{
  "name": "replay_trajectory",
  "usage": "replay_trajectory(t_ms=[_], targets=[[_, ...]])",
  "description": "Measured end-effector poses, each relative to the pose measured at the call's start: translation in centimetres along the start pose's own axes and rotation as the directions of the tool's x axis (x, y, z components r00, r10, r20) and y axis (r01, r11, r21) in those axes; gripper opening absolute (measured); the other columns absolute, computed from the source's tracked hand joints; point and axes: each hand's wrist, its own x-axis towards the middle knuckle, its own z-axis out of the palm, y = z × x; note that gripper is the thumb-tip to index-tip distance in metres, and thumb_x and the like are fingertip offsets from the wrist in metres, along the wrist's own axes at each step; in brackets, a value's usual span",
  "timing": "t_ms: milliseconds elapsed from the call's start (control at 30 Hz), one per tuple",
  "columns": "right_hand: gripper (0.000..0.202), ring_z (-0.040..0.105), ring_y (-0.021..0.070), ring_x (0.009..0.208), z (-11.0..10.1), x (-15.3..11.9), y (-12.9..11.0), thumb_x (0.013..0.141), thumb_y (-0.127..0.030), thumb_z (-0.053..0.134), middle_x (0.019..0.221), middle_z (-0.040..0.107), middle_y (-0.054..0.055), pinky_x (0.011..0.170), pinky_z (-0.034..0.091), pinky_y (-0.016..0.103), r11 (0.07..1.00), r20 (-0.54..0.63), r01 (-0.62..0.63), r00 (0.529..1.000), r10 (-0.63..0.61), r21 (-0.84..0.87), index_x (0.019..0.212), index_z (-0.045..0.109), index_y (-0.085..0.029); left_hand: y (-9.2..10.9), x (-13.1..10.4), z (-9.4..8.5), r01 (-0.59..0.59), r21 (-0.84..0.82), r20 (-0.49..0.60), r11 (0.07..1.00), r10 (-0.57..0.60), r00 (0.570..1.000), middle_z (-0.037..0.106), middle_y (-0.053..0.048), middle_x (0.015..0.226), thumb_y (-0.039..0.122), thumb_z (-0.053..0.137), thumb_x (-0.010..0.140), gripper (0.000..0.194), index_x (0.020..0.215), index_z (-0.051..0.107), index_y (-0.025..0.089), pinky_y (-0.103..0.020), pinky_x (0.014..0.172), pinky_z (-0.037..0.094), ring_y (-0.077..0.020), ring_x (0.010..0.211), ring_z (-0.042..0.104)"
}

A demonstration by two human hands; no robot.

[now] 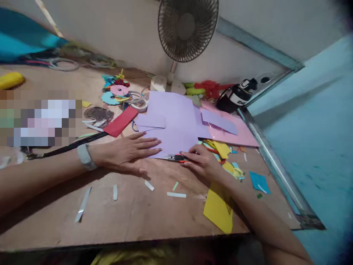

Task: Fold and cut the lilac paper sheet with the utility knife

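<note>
A large sheet of light purple paper (175,121) lies on the wooden table in front of me. My left hand (125,152) rests flat at its left, fingers stretched out, the fingertips over the paper's lower left part. At the sheet's near edge, my right hand (202,160) is closed around a box cutter (176,157) with black and orange parts, its tip pointing left. A smaller purple piece (151,120) lies on the left part of the sheet. Another purple strip (220,122) lies to the right on pink paper (239,131).
A fan (188,27) stands at the back, with a black bottle (234,96) to its right. Red paper (121,121), yellow paper (219,209), a blue piece (259,182) and several white strips (176,195) lie around. Tape rolls (140,105) sit behind. A metal frame (278,173) runs along the right.
</note>
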Motion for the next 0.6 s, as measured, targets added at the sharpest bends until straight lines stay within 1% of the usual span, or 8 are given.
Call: replay_trajectory(t_ms=[133, 267, 367, 467, 600], targets=[[0.032, 0.061, 0.0215, 0.082, 0.1, -0.2, -0.4, 0.103, -0.038, 0.067, 0.095, 0.066, 0.01, 0.07, 0.053, 0.035, 0.998, 0.003, -0.066, 0.998, 0.066, 0.018, 0.124, 0.077, -0.016, 0.1, -0.2, 0.0, 0.012, -0.02, -0.003, 1.0, -0.012, 1.0, 0.029, -0.009, 0.174, 0.076, 0.048, 0.102, 0.09, 0.172, 0.022, 0.027, -0.046, 0.134, -0.005, -0.0283, 0.164, 0.023], [0.032, 0.061, 0.0237, 0.087, 0.7, 0.1, -1.5, 0.102, -0.033, 0.068, 0.098, 0.066, 0.011, 0.074, 0.054, 0.037, 0.99, 0.0, -0.137, 0.991, 0.137, 0.018, 0.13, 0.076, -0.018, 0.0, -0.2, 0.0, 0.014, -0.022, 0.015, 1.0, -0.014, 1.0, 0.024, -0.007, 0.175, 0.076, 0.046, 0.102, 0.09, 0.172, 0.018, 0.027, -0.047, 0.134, -0.008, -0.0278, 0.165, 0.019], [0.032, 0.061, 0.0238, 0.086, 0.9, 0.4, -2.2, 0.102, -0.032, 0.068, 0.096, 0.066, 0.011, 0.073, 0.053, 0.037, 0.991, 0.004, -0.132, 0.991, 0.132, 0.011, 0.13, 0.076, -0.017, 0.0, -0.1, 0.1, 0.009, -0.035, 0.003, 0.999, -0.009, 1.0, 0.023, -0.006, 0.175, 0.076, 0.048, 0.102, 0.089, 0.172, 0.018, 0.03, -0.048, 0.134, -0.008, -0.0284, 0.165, 0.02], [0.032, 0.061, 0.0233, 0.084, 0.6, 0.4, -2.3, 0.103, -0.035, 0.066, 0.093, 0.066, 0.011, 0.072, 0.053, 0.036, 0.994, 0.015, -0.109, 0.994, 0.109, 0.014, 0.126, 0.077, -0.015, -0.1, -0.2, 0.2, 0.001, -0.035, -0.003, 0.999, -0.001, 1.0, 0.023, -0.006, 0.176, 0.074, 0.049, 0.102, 0.089, 0.172, 0.019, 0.029, -0.047, 0.134, -0.008, -0.0283, 0.165, 0.02], [0.034, 0.062, 0.0226, 0.084, 0.3, 0.0, -2.3, 0.106, -0.04, 0.062, 0.094, 0.067, 0.011, 0.073, 0.054, 0.036, 0.996, 0.038, -0.091, 0.995, 0.091, -0.005, 0.126, 0.077, -0.017, -0.2, -0.2, 0.4, -0.006, -0.028, -0.006, 1.0, 0.005, 1.0, 0.023, -0.006, 0.176, 0.074, 0.049, 0.102, 0.088, 0.172, 0.019, 0.029, -0.046, 0.133, -0.009, -0.0277, 0.165, 0.02]])
